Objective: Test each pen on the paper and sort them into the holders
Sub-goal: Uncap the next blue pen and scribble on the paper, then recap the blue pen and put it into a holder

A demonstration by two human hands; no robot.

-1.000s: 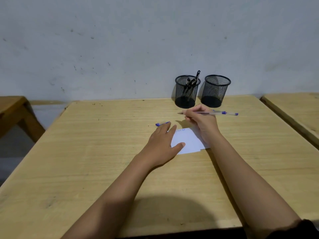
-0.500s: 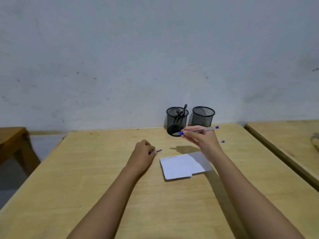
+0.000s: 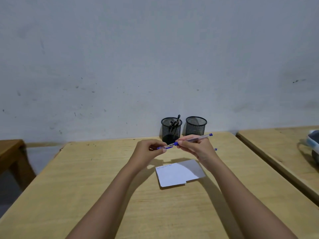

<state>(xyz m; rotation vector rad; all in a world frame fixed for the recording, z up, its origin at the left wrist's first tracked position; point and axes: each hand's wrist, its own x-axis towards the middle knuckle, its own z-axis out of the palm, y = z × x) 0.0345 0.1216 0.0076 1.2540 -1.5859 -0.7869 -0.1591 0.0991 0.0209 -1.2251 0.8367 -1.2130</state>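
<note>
My right hand [image 3: 195, 149] pinches a clear blue pen [image 3: 195, 139], its tip pointing left. My left hand [image 3: 148, 151] grips a blue pen cap [image 3: 164, 147], and the pen tip meets the cap's open end above the table. Below the hands lies a white paper [image 3: 177, 173] with blue scribbles along its top edge. Two black mesh holders stand at the table's far edge: the left holder [image 3: 171, 129] contains dark pens, the right holder [image 3: 196, 125] looks empty. Another pen's blue end [image 3: 215, 149] peeks out behind my right wrist.
The wooden table [image 3: 86, 195] ends at a grey wall. A second table [image 3: 276, 152] stands to the right with a white and dark object [image 3: 313, 144] at the frame edge. A brown wooden piece of furniture [image 3: 12, 152] is at the left.
My left hand left the paper, picked the blue cap off the table and raised it. My right hand lifted the pen and brought its tip to the cap. The head tilted up.
</note>
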